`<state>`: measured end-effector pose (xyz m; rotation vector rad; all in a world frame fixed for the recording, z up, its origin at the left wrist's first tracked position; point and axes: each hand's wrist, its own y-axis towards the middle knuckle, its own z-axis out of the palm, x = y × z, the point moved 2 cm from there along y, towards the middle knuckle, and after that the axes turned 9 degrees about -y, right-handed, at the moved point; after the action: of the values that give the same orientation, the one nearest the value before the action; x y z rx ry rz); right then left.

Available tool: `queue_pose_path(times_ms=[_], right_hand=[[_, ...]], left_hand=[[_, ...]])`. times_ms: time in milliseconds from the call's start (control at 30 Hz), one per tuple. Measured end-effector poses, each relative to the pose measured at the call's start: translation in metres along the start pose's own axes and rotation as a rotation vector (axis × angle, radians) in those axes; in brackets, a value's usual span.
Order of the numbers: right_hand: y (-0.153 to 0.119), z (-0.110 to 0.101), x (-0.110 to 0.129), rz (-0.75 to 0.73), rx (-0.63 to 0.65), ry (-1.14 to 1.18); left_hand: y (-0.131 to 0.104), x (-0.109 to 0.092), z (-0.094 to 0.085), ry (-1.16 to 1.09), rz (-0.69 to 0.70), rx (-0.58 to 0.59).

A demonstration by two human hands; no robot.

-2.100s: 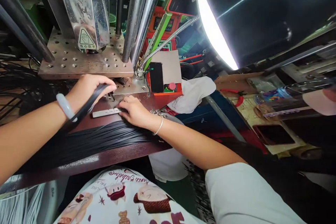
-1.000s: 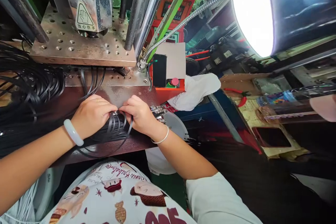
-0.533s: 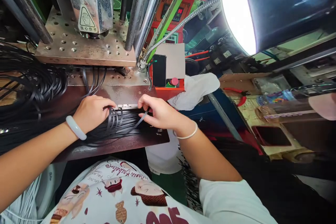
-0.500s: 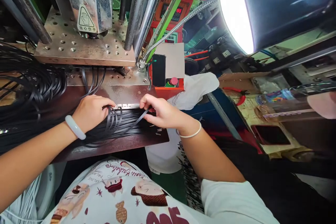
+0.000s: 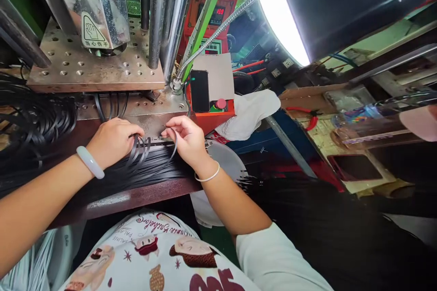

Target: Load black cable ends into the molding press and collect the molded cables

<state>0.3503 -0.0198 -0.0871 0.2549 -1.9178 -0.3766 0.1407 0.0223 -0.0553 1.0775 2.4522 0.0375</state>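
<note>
My left hand (image 5: 113, 142) is closed, its thumb and forefinger pinching looped black cables (image 5: 139, 151) at the left end of a narrow metal strip with slots (image 5: 156, 139). Over the strip's right part, my right hand (image 5: 187, 141) pinches a single black cable (image 5: 175, 143) near its end, fingertips close to the slots. Whether that cable's tip sits in a slot is hidden by my fingers. A flat bundle of black cables (image 5: 153, 170) lies on the dark red work surface (image 5: 143, 193) just below both hands.
Behind my hands stands a press with a drilled metal plate (image 5: 95, 70) and a hand-warning sign (image 5: 93, 32). Coiled black cables (image 5: 44, 118) pile at left. A phone (image 5: 200, 91) and red button (image 5: 221, 103) sit right, beside a white cloth (image 5: 251, 113). A lamp (image 5: 283, 13) hangs upper right.
My right hand has moved left along the strip, bringing its cable end to the slots. My left hand stays at the strip's left end. The whole view has shifted slightly.
</note>
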Motion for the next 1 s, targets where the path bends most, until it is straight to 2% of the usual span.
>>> queue_pose_path(times_ms=[67,133,333,467,567,633,767,833,900,1000], right_hand=[[-0.002,0.004,-0.001,-0.009,0.067,-0.008],[-0.003,0.005,0.001,-0.074,0.13,-0.105],[-0.002,0.006,0.007,-0.248,0.23,-0.338],[-0.002,0.007,0.007,-0.292,0.256,-0.433],[-0.003,0.006,0.009,-0.352,0.306,-0.488],[-0.004,0.006,0.01,-0.42,0.319,-0.515],[-0.006,0.007,0.009,-0.436,0.307,-0.554],[-0.007,0.008,0.009,-0.428,0.32,-0.543],[-0.006,0.009,0.009,-0.42,0.31,-0.507],[-0.005,0.009,0.009,-0.364,0.288,-0.452]], left_hand=[[-0.005,-0.007,0.002,0.025,0.142,-0.006],[-0.014,-0.012,0.004,0.027,0.208,-0.013],[-0.033,-0.009,-0.001,0.119,-0.026,0.053],[-0.027,0.003,-0.006,0.032,-0.013,-0.034],[-0.024,0.013,-0.003,0.078,-0.051,0.025],[-0.025,0.013,-0.005,0.093,-0.05,-0.015],[-0.033,0.003,-0.016,-0.127,-0.003,-0.274],[-0.035,0.0,-0.017,-0.278,-0.05,-0.288],[-0.037,-0.002,-0.015,-0.386,-0.099,-0.245],[-0.038,-0.002,-0.009,-0.42,-0.107,-0.239]])
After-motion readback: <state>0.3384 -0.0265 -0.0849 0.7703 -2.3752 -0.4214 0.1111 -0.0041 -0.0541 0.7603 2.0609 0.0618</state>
